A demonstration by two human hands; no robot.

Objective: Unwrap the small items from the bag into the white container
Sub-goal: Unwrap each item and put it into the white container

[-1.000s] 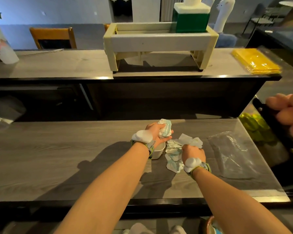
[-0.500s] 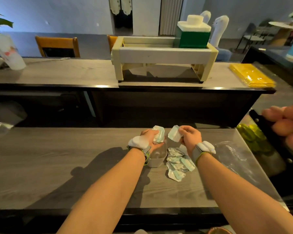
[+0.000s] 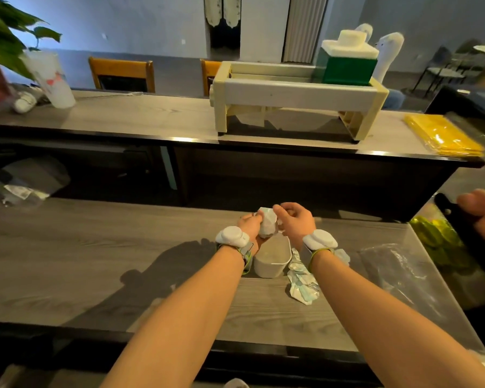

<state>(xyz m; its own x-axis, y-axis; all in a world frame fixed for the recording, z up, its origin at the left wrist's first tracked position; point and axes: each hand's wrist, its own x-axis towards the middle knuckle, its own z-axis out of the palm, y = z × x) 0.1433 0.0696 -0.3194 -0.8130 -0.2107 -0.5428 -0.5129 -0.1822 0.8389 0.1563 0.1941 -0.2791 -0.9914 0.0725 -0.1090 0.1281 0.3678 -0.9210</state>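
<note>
Hands both pinching one packet [image 3: 267, 224] upright, left [image 3: 251, 224] and right [image 3: 297, 224], over my container [image 3: 272, 261], long axis toward worktop's far edge.

Left hand [image 3: 251, 223] and right hand [image 3: 296, 221] pinch wrapped item [image 3: 267, 224] above white container [image 3: 272, 259]; wrappers [image 3: 301, 284] beside.

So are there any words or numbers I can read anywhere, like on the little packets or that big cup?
No text can be read anywhere in this picture.
Plastic cup: red and blue marks, too blurred to read.
Small packet held in both hands: printed pattern, too small to read.
Empty wrappers beside the white container: bluish print, unreadable.
Label on the bag under the counter: too blurred.
</note>
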